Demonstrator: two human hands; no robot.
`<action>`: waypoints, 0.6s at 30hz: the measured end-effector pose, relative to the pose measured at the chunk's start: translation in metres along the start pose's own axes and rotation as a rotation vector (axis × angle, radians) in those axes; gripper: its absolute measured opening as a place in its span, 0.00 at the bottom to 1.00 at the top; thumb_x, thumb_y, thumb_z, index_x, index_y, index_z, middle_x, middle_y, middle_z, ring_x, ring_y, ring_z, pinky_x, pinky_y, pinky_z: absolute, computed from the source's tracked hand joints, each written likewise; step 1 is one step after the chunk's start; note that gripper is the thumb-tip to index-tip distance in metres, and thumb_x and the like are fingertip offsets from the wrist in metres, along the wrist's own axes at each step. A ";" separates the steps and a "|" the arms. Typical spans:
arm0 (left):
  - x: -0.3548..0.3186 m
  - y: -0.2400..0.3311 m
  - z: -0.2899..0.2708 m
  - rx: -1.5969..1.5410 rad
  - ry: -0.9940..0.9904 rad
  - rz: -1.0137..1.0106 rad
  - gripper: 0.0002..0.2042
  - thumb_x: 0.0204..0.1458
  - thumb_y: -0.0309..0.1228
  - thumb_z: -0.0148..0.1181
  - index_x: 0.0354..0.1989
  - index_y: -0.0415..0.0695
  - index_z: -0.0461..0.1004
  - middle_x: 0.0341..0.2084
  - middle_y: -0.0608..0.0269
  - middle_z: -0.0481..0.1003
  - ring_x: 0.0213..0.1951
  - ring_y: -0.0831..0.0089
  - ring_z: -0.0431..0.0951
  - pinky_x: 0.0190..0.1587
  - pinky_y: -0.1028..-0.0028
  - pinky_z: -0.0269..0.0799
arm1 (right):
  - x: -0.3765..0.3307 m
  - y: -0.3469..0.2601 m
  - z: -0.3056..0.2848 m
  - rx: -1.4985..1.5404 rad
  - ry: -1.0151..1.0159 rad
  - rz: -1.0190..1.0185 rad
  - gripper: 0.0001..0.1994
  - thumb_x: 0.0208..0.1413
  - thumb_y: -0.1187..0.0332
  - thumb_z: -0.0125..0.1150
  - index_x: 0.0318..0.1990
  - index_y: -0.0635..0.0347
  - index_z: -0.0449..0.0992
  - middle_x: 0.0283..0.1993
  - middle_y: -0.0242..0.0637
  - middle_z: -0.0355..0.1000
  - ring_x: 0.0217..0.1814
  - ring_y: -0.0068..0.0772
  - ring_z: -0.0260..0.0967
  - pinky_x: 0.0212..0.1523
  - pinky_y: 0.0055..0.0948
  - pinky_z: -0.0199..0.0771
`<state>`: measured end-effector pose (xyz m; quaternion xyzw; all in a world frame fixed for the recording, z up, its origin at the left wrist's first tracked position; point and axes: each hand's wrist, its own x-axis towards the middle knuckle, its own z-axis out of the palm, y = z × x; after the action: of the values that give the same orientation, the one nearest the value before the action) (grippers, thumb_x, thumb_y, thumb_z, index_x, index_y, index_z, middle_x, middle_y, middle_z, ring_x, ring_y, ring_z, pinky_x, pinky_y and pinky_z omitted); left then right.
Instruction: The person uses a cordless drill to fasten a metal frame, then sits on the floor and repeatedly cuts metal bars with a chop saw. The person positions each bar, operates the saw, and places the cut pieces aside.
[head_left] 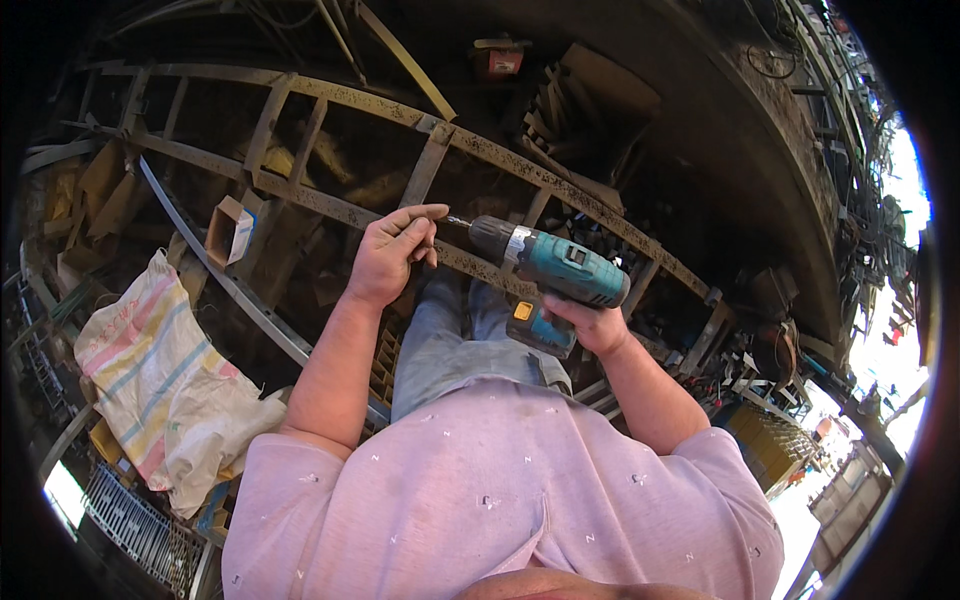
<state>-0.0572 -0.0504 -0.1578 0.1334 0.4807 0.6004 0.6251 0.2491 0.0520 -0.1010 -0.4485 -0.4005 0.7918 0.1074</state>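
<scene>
Drill before edges and open gaps of a metal frame.
Teal and black; right grip wraps it; left grip curls at bit, hold unclear.

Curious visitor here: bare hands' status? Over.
Right hand gripping teal-and-black cordless drill. Left hand near tip of slim metal bit, contact unclear. Speckled metal frame beyond.

Single head-worn view (wide fisheye), looking downward, close above the pink shirt
</scene>
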 end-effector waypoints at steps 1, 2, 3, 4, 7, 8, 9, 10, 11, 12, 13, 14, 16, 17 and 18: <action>-0.001 0.004 0.003 -0.080 -0.040 -0.003 0.15 0.71 0.27 0.56 0.61 0.33 0.78 0.30 0.70 0.73 0.29 0.84 0.67 0.36 0.79 0.73 | 0.000 0.001 -0.001 -0.001 -0.002 0.007 0.13 0.60 0.74 0.73 0.52 0.58 0.81 0.40 0.29 0.80 0.39 0.24 0.76 0.40 0.29 0.77; -0.002 0.009 0.006 -0.115 -0.069 -0.003 0.15 0.71 0.27 0.54 0.61 0.32 0.77 0.30 0.71 0.72 0.30 0.83 0.66 0.36 0.78 0.73 | -0.001 0.000 -0.001 -0.023 -0.008 0.013 0.14 0.59 0.74 0.74 0.52 0.58 0.82 0.40 0.29 0.80 0.39 0.24 0.76 0.40 0.29 0.77; -0.004 0.013 0.009 -0.150 -0.097 -0.004 0.15 0.72 0.26 0.53 0.60 0.32 0.77 0.29 0.71 0.71 0.30 0.83 0.65 0.37 0.77 0.72 | -0.001 -0.002 -0.001 -0.045 -0.015 0.020 0.14 0.59 0.74 0.74 0.51 0.58 0.82 0.40 0.29 0.80 0.39 0.23 0.76 0.40 0.28 0.77; -0.005 0.015 0.010 -0.186 -0.125 -0.005 0.15 0.72 0.26 0.52 0.60 0.32 0.76 0.29 0.71 0.70 0.30 0.83 0.65 0.37 0.76 0.71 | -0.002 -0.003 -0.001 -0.067 -0.022 0.026 0.14 0.59 0.73 0.75 0.51 0.58 0.82 0.40 0.29 0.80 0.39 0.23 0.76 0.40 0.28 0.77; -0.005 0.009 0.006 -0.289 -0.174 0.000 0.13 0.72 0.27 0.51 0.57 0.34 0.75 0.27 0.72 0.67 0.30 0.82 0.63 0.36 0.73 0.68 | -0.004 -0.002 0.001 -0.097 -0.019 0.012 0.13 0.59 0.73 0.75 0.51 0.58 0.83 0.39 0.28 0.80 0.39 0.22 0.75 0.40 0.28 0.76; -0.005 0.008 0.004 -0.294 -0.184 -0.001 0.12 0.72 0.27 0.51 0.56 0.34 0.75 0.27 0.71 0.67 0.29 0.81 0.63 0.36 0.73 0.68 | -0.004 0.000 0.001 -0.095 -0.023 0.013 0.13 0.59 0.73 0.75 0.51 0.58 0.83 0.39 0.27 0.80 0.39 0.22 0.75 0.40 0.27 0.76; -0.006 0.007 0.003 -0.298 -0.193 -0.002 0.11 0.72 0.28 0.51 0.54 0.34 0.75 0.27 0.71 0.67 0.29 0.81 0.62 0.36 0.73 0.67 | -0.004 0.002 0.001 -0.093 -0.026 0.014 0.13 0.59 0.73 0.75 0.51 0.58 0.83 0.39 0.27 0.80 0.39 0.22 0.75 0.40 0.27 0.76; -0.006 0.006 0.002 -0.302 -0.203 -0.003 0.10 0.72 0.28 0.51 0.53 0.35 0.76 0.27 0.71 0.66 0.29 0.81 0.62 0.35 0.72 0.67 | -0.004 0.004 0.000 -0.092 -0.030 0.015 0.13 0.59 0.73 0.75 0.51 0.58 0.83 0.39 0.27 0.80 0.39 0.21 0.75 0.41 0.27 0.76; -0.006 0.006 0.000 -0.299 -0.199 -0.002 0.11 0.72 0.28 0.51 0.53 0.35 0.76 0.26 0.71 0.66 0.29 0.81 0.62 0.35 0.73 0.67 | -0.003 0.005 0.001 -0.094 -0.039 0.007 0.13 0.59 0.73 0.75 0.51 0.58 0.83 0.39 0.27 0.80 0.39 0.21 0.75 0.41 0.27 0.76; -0.006 0.005 -0.001 -0.297 -0.195 -0.002 0.11 0.73 0.28 0.51 0.53 0.35 0.76 0.26 0.71 0.66 0.29 0.81 0.62 0.35 0.73 0.66 | -0.003 0.006 0.001 -0.096 -0.047 -0.001 0.13 0.59 0.73 0.75 0.51 0.58 0.83 0.38 0.27 0.80 0.39 0.21 0.75 0.41 0.27 0.76; -0.005 0.004 -0.003 -0.294 -0.191 -0.001 0.11 0.73 0.29 0.51 0.54 0.34 0.76 0.25 0.71 0.66 0.28 0.81 0.62 0.35 0.73 0.66 | -0.002 0.007 0.002 -0.098 -0.055 -0.010 0.13 0.59 0.74 0.75 0.51 0.58 0.83 0.38 0.27 0.80 0.39 0.21 0.74 0.41 0.27 0.76; -0.006 0.004 -0.003 -0.284 -0.187 -0.007 0.11 0.73 0.29 0.51 0.53 0.34 0.76 0.25 0.71 0.66 0.28 0.81 0.62 0.35 0.73 0.66 | -0.002 0.008 0.002 -0.096 -0.054 -0.009 0.13 0.59 0.74 0.75 0.51 0.58 0.83 0.38 0.27 0.80 0.39 0.21 0.74 0.41 0.27 0.76; -0.007 0.004 -0.004 -0.263 -0.180 -0.018 0.12 0.73 0.29 0.51 0.53 0.34 0.76 0.24 0.72 0.65 0.27 0.81 0.62 0.34 0.73 0.66 | -0.001 0.012 0.002 -0.090 -0.050 -0.007 0.13 0.59 0.74 0.75 0.51 0.58 0.83 0.38 0.27 0.80 0.39 0.21 0.75 0.41 0.27 0.76; -0.007 0.005 -0.004 -0.257 -0.180 -0.021 0.12 0.73 0.29 0.51 0.53 0.34 0.77 0.23 0.72 0.65 0.26 0.81 0.62 0.34 0.74 0.66 | -0.001 0.012 0.003 -0.082 -0.051 -0.005 0.13 0.59 0.74 0.75 0.51 0.58 0.83 0.38 0.27 0.80 0.39 0.22 0.75 0.41 0.27 0.76; -0.008 0.006 -0.004 -0.252 -0.181 -0.024 0.12 0.73 0.29 0.51 0.53 0.34 0.77 0.23 0.72 0.65 0.26 0.81 0.62 0.33 0.74 0.66 | -0.001 0.012 0.004 -0.074 -0.051 -0.004 0.13 0.59 0.75 0.75 0.51 0.58 0.83 0.38 0.27 0.80 0.39 0.22 0.75 0.41 0.27 0.76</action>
<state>-0.0624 -0.0575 -0.1522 0.1015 0.3449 0.6338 0.6848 0.2487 0.0418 -0.1079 -0.4310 -0.4329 0.7875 0.0821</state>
